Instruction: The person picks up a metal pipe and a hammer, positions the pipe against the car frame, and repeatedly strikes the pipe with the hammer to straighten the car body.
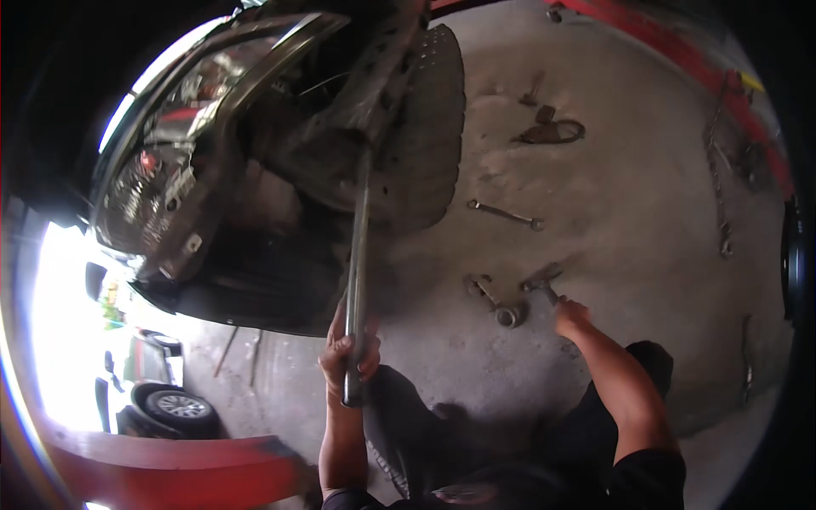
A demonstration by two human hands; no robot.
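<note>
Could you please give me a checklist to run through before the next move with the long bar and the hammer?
1. Left hand closed around the metal bar, near its lower end: ok.
2. Upper end of the metal bar firmly seated at the vehicle: cannot tell, the dark parts there hide the contact.
3. Right hand on the handle of the hammer: ok.
4. Hammer lifted off the floor: cannot tell from this angle.
5. Floor ahead free of loose tools: not ok, a wrench lies there, near the tyre.
</note>
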